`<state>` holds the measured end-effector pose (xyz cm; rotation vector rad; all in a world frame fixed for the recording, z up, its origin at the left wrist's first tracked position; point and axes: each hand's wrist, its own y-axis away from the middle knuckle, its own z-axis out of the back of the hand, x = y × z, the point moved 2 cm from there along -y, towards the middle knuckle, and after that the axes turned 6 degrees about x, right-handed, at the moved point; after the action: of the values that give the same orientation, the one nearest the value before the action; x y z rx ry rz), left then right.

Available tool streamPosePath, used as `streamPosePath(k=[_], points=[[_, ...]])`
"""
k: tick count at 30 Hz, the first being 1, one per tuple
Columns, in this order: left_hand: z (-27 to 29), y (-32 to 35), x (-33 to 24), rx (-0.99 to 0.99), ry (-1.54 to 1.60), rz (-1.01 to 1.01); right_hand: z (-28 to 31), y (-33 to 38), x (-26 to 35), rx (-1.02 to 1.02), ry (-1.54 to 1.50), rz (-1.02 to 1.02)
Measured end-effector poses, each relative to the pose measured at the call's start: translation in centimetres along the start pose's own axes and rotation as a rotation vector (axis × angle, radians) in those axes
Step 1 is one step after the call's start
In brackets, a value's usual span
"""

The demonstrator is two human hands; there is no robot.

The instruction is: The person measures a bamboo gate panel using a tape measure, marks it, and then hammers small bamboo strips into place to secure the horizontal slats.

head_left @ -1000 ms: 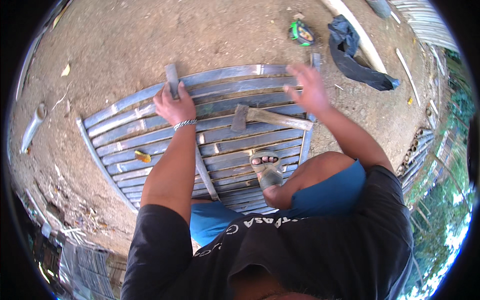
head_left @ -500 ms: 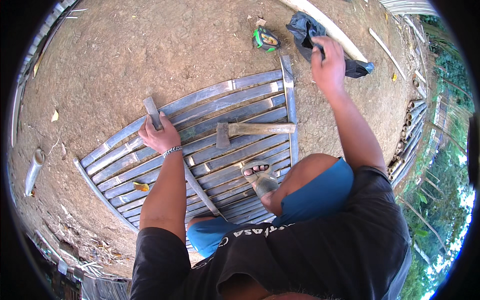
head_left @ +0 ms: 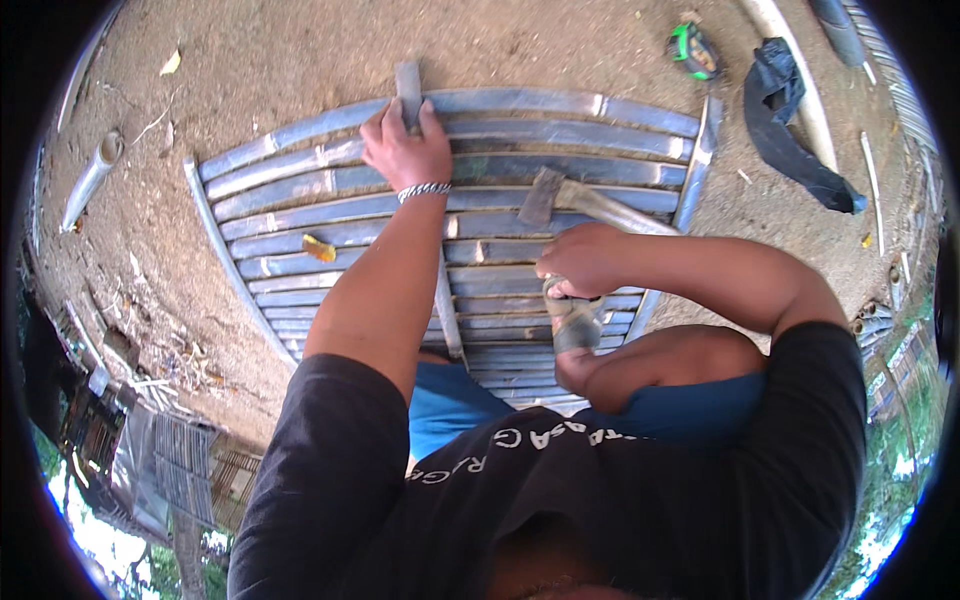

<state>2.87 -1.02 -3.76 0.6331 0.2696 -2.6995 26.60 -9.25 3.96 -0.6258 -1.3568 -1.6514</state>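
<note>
A panel of grey bamboo slats (head_left: 560,132) lies on the ground before me, crossed by end strips and a middle bar. At its far edge my left hand (head_left: 408,155) is closed around the projecting end of the crossbar (head_left: 408,85), thumb on one side and fingers on the other. My right hand (head_left: 588,255) is low over the slats, beside my sandalled foot (head_left: 575,318), with its fingers curled; anything in them is hidden. Just beyond that hand, a hatchet (head_left: 605,207) with a wooden handle lies on the slats, head toward the left.
A green and black tape measure (head_left: 695,52) lies beyond the panel's far right corner. Right of it are a black plastic bag (head_left: 775,90) and a pale pole (head_left: 808,110). A cut bamboo piece (head_left: 92,180) is on the dirt at left; a yellow leaf (head_left: 319,248) rests on the slats.
My right hand has come back from the black bag to the slats near my foot. The left hand stays on the crossbar end. The view has shifted, moving the panel rightward and up.
</note>
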Motion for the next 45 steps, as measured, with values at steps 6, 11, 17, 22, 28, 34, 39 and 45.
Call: streamPosePath(k=[6,11,17,22,28,34,39,45], points=[[-0.5,-0.4,-0.3,0.026,0.023,0.010,-7.3,-11.3,2.8,0.427,0.055,0.058],[-0.3,-0.3,-0.4,0.005,0.043,0.032,-11.3,-17.3,6.7,0.130,-0.495,-0.475],[-0.6,-0.2,-0.1,0.020,0.052,0.015,-10.9,-16.2,6.7,0.196,-0.415,-0.399],[-0.7,-0.1,0.6,0.009,0.046,0.002,-11.2,-16.7,6.8,0.185,-0.430,-0.385],[-0.4,-0.1,0.1,0.054,0.031,0.041,-8.2,-15.9,8.0,0.090,-0.512,-0.545],[-0.3,-0.2,-0.2,0.046,0.037,0.004,-9.2,-16.8,7.0,0.158,-0.422,-0.472],[-0.4,-0.3,-0.1,0.051,0.041,0.016,-9.1,-16.4,6.9,0.140,-0.511,-0.553],[-0.2,-0.1,0.3,0.058,0.041,0.025,-6.6,-15.0,7.5,0.243,-0.372,-0.487]])
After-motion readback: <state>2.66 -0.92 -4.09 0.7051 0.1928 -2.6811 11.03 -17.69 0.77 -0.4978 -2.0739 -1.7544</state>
